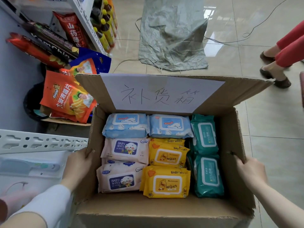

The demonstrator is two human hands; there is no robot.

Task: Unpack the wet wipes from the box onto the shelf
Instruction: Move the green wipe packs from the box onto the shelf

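Head view: left hand point(80, 163) and right hand point(250, 171) each closed on a side wall of the open brown cardboard box point(233, 145), likely steadying or positioning it beside the white perforated metal shelf point(41, 143) just outboard of the left hand. Between the hands, flat inside the box, lids up: blue point(125, 125), pink point(125, 149), yellow point(167, 181), green point(206, 176) wet-wipe packs. None unpacked yet.

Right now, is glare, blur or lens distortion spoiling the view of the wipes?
Head view: the wipes packs are sharp and evenly lit; glare only on the floor tiles; wide-angle bending bows the box edges; the bottom-left shelf is soft and washed out.
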